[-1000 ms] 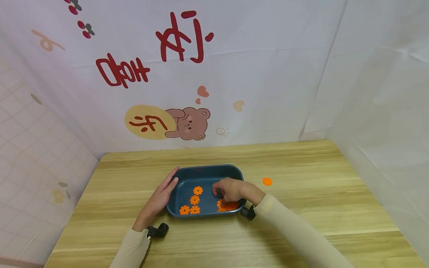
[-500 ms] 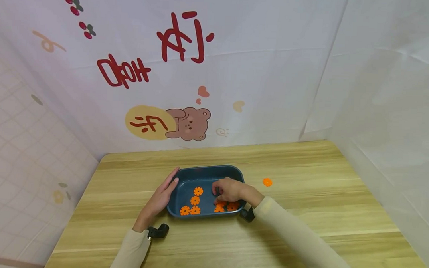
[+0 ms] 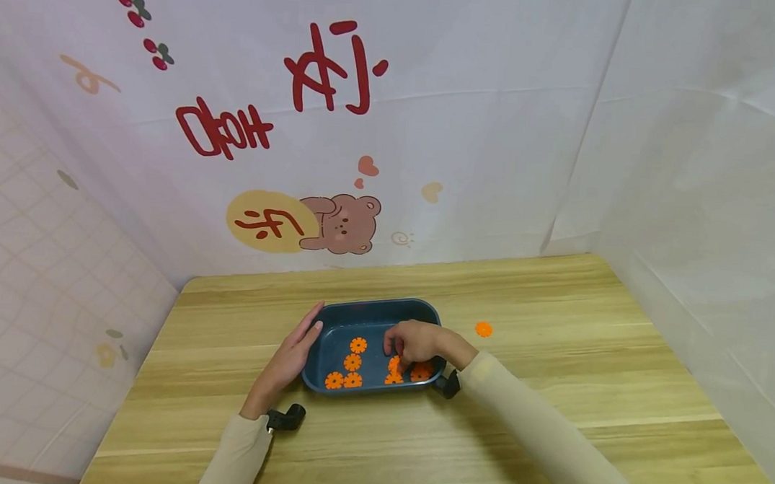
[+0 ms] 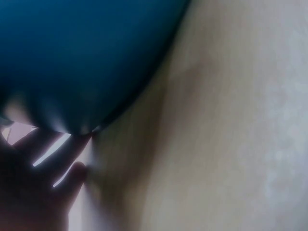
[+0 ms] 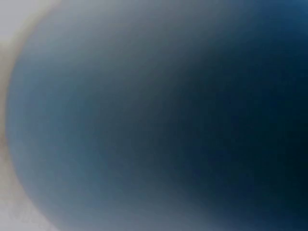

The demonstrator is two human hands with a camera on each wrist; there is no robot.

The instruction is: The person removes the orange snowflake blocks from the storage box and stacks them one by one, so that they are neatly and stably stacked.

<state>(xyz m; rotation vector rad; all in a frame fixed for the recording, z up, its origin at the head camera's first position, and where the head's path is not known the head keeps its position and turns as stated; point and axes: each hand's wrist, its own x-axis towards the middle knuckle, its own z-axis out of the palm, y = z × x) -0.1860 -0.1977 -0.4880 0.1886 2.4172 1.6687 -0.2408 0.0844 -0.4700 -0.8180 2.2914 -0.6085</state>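
In the head view a dark blue rectangular tray (image 3: 365, 311) with raised walls sits on the table. My left hand (image 3: 293, 357) holds its left side, thumb over the rim and fingers along the outer wall. The left wrist view shows those fingers (image 4: 72, 149) against the tray wall. My right hand (image 3: 418, 343) reaches inside, fingers pointing down, a fingertip at an orange notched disc (image 3: 394, 365). Another notched disc (image 3: 422, 372) lies to its right, partly shaded. Several more orange discs (image 3: 352, 362) lie flat in the left half. Blue blur fills the right wrist view.
One orange notched disc (image 3: 484, 329) lies on the wooden table (image 3: 365, 450), right of the tray. A white printed cloth (image 3: 483, 131) hangs behind the table and along its sides. Black wrist mounts (image 3: 287, 417) sit by both wrists.
The discs under my right hand have shifted slightly left and spread apart as its fingers moved among them. My left hand and the tray have stayed almost still.
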